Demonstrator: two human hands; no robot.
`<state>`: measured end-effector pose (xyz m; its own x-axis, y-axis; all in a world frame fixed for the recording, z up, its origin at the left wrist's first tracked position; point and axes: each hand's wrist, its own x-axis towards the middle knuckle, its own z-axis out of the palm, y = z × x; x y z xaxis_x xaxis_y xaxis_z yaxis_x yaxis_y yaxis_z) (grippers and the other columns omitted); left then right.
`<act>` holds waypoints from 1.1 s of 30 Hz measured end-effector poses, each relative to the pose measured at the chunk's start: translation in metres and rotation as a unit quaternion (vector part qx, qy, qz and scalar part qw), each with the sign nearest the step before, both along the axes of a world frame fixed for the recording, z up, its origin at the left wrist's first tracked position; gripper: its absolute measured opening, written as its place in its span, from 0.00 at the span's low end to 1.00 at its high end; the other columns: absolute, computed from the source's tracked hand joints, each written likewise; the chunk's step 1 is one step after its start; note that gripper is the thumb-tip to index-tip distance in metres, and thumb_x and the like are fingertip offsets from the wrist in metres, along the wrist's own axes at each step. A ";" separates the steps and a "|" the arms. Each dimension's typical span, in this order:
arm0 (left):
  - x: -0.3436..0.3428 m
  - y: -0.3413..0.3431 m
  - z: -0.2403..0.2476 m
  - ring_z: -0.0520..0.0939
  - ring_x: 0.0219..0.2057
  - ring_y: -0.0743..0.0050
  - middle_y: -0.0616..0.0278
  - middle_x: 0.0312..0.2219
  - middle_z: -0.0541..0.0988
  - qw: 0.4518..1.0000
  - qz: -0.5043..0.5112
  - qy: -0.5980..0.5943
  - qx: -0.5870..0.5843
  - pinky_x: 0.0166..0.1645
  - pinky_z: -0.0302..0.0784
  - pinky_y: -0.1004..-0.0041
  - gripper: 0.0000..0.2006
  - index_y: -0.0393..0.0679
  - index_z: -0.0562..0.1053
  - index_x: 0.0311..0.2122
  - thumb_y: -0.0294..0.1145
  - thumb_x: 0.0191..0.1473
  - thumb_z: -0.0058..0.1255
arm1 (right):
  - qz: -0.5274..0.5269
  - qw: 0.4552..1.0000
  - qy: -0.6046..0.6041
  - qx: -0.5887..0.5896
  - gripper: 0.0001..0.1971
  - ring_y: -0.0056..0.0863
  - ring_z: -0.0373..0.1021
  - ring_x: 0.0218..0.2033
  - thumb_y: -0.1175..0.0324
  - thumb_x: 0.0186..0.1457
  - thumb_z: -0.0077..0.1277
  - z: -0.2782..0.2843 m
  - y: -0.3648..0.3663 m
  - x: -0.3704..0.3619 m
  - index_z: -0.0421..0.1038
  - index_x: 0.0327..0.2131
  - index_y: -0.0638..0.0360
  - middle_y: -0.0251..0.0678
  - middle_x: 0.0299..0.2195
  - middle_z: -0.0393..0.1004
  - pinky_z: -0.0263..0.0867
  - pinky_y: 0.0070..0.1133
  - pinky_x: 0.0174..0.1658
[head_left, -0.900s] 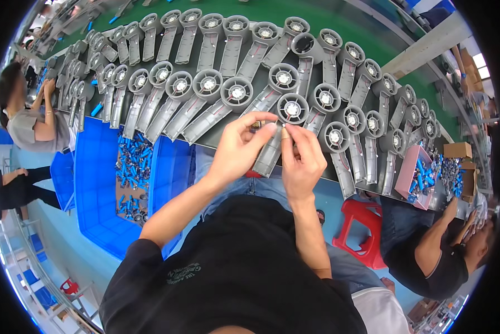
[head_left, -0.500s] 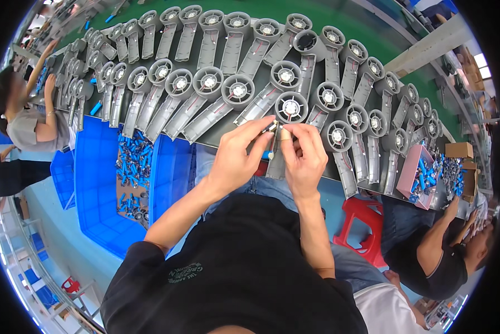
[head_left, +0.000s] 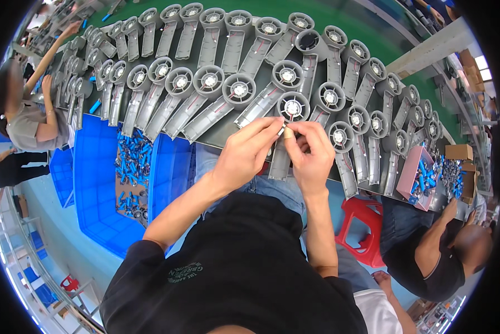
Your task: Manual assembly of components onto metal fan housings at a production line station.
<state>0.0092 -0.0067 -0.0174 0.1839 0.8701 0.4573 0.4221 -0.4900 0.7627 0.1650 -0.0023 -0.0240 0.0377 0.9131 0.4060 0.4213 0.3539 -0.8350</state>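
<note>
Small light part (head_left: 284, 127), pinched by left hand (head_left: 240, 158) and right hand (head_left: 313, 161), lay between their fingertips, grey fan (head_left: 293, 107) just beyond, its handle (head_left: 280, 165) between the hands.

Fan housings (head_left: 239, 89) at twelve o'clock are grey (hubs (head_left: 210, 82) white, wires (head_left: 194, 104) red), the bin (head_left: 94, 189) at nine blue, box (head_left: 407, 173) at three pink, stool (head_left: 363, 209) at four red.

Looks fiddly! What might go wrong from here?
The small part pinched in the left hand might slip, being tiny and mostly hidden. The grey fan casing nearest the right hand seems to jut past the edge of the table, so a bump might tip it off.
</note>
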 end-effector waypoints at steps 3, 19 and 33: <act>-0.005 -0.001 -0.001 0.82 0.38 0.61 0.50 0.41 0.80 0.999 -0.011 -0.023 -0.043 0.41 0.79 0.71 0.16 0.33 0.76 0.49 0.17 0.53 0.54 | 0.028 0.999 -0.012 0.019 0.06 0.11 0.65 0.21 0.81 0.49 0.61 -0.002 0.001 0.003 0.74 0.31 0.66 0.32 0.31 0.74 0.60 0.12 0.21; -0.019 0.010 0.004 0.82 0.35 0.61 0.50 0.39 0.80 0.992 -0.086 -0.041 -0.082 0.40 0.77 0.71 0.17 0.32 0.76 0.48 0.15 0.51 0.53 | 0.116 0.983 -0.104 0.092 0.08 0.19 0.70 0.24 0.81 0.50 0.60 -0.003 0.016 0.012 0.73 0.34 0.67 0.35 0.33 0.73 0.67 0.16 0.25; -0.018 0.009 0.002 0.80 0.37 0.66 0.52 0.42 0.80 0.989 -0.055 -0.066 -0.120 0.42 0.76 0.72 0.18 0.37 0.76 0.51 0.17 0.54 0.53 | -0.069 0.978 -0.112 -0.163 0.06 0.10 0.57 0.16 0.72 0.56 0.60 0.027 -0.035 0.003 0.75 0.31 0.65 0.26 0.16 0.67 0.52 0.14 0.20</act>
<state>-0.0087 0.0023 -0.0153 0.2351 0.9347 0.2665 0.2648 -0.3254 0.9077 0.1676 -0.0371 0.0026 0.1125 0.9880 0.1058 0.6316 0.0111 -0.7752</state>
